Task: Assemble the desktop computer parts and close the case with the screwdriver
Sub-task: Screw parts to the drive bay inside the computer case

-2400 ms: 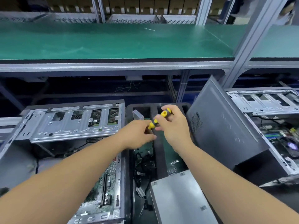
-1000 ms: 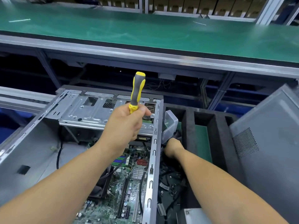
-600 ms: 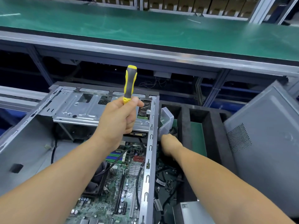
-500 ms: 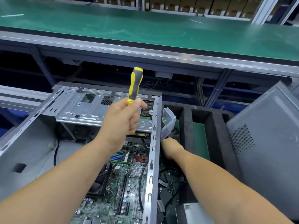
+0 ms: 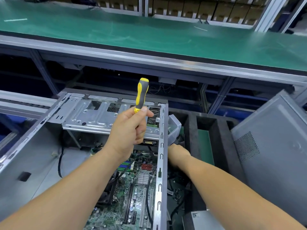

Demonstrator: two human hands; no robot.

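Note:
My left hand (image 5: pixel 128 131) grips a yellow-and-grey screwdriver (image 5: pixel 141 95) by its lower end, handle pointing up, above the open computer case (image 5: pixel 162 146). The case lies on its side; its green motherboard (image 5: pixel 132 196) and silver drive cage (image 5: pixel 93 117) are exposed. My right hand (image 5: pixel 177 153) reaches down into a black foam tray (image 5: pixel 191 130) just right of the case wall, beside a small clear plastic box (image 5: pixel 173 128). Its fingers are hidden, so what it holds cannot be seen.
A grey side panel (image 5: pixel 274 146) leans at the right. A grey metal box (image 5: pixel 199 219) lies at the bottom right. Cables and small parts (image 5: pixel 177 191) fill the tray's near compartment. A green-topped shelf (image 5: pixel 149 35) runs overhead across the back.
The screwdriver passed from both hands into my left hand, which raised it over the case. My right hand dropped into the foam tray and has stayed there for the last second.

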